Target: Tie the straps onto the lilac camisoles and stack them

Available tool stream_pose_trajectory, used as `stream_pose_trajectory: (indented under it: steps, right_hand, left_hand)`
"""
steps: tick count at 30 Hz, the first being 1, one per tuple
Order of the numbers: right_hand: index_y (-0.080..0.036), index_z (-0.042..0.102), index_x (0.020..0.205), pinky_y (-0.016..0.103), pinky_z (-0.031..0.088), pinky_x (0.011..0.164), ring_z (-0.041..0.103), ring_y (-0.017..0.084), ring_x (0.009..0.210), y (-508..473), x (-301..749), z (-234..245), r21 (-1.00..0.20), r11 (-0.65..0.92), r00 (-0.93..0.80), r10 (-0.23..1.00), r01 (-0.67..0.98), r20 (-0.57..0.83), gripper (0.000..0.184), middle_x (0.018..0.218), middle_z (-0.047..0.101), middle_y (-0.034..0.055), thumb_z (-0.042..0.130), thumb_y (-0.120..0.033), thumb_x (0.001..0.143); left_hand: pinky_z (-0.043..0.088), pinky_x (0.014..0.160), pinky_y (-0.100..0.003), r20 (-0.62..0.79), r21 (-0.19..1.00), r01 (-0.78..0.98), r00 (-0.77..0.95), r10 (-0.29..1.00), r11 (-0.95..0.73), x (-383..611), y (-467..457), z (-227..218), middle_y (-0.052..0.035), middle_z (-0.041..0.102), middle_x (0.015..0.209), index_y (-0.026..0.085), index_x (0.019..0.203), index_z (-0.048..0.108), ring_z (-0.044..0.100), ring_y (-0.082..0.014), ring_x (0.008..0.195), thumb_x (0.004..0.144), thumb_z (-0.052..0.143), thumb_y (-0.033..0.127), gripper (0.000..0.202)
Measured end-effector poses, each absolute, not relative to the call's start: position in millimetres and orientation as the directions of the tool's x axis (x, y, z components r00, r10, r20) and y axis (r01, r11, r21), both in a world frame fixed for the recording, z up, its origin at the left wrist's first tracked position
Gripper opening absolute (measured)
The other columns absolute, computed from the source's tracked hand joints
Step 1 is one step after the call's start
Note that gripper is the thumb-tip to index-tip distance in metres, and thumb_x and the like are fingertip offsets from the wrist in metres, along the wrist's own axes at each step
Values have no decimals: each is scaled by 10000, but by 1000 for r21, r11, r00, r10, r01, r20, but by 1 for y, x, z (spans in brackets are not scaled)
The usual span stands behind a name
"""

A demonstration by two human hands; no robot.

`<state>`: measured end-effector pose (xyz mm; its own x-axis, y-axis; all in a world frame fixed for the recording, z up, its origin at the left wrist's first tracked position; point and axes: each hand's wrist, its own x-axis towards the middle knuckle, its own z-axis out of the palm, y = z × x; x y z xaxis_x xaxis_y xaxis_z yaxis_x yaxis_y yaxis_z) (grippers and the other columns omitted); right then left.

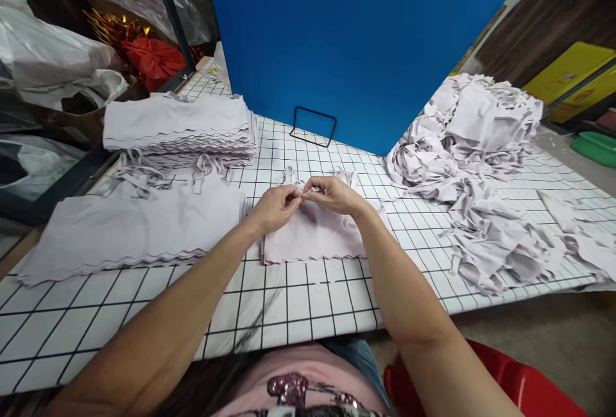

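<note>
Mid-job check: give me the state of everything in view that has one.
Left hand: pinched, at the middle cloth
Right hand: pinched, close to the left hand
Middle cloth: flat, layered
Front-left stack: flat, layered
Back-left stack: flat, thickly piled
Right heap: loose, tangled
Table cover: spread out
Wire frame: flat or upright, unclear
Red bag: crumpled

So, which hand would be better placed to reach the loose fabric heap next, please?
Probably the right hand: it is nearer the loose fabric heap; the left hand is farther away.
</note>
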<state>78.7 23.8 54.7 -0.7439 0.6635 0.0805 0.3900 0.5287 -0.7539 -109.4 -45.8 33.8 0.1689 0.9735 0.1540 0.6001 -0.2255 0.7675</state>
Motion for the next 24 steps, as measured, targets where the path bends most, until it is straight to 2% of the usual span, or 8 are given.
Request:
stream_pose_trajectory:
  steps: [4,7,13,18,24]
  right_hand:
    - [-173,625,875,243,297,566,379,89,565,27,81,48,-712,534,-720,692,456,58,145,636,526,-34,565,-303,895]
    - [-177,613,883,243,304,556,391,90,560,29,81,45,-730,498,-711,703,468,24,130,672,564,-25,547,-288,895]
    - [-183,611,869,252,325,582,401,103,602,26,91,43,-776,496,-712,696,389,88,158,719,572,-12,551,-325,903]
    - [-176,594,861,249,360,592,435,102,628,13,95,28,-819,464,-638,753,338,163,167,790,585,4,562,-334,902]
    - [-181,625,865,260,404,638,527,134,730,9,89,16,-763,566,-645,716,313,267,113,853,619,35,583,-285,887]
  left_hand:
    - [456,811,-364,247,595,742,196,949,-309,-104,-46,22,-53,650,917,178,908,635,575,-234,914,801,623,326,183]
    - [439,841,-395,243,525,794,205,948,-306,-100,-45,14,-52,649,929,184,909,640,553,-259,960,767,691,360,232]
    - [420,821,-361,264,591,750,167,950,-297,-95,-47,12,-22,654,880,190,822,639,557,-225,933,785,697,279,113]
    - [411,834,-368,254,610,741,153,955,-281,-94,-47,11,-17,664,869,196,794,664,557,-228,941,793,679,254,60]
    - [431,786,-323,256,672,693,114,960,-262,-93,-45,10,-8,658,795,191,757,677,562,-193,849,750,669,205,17]
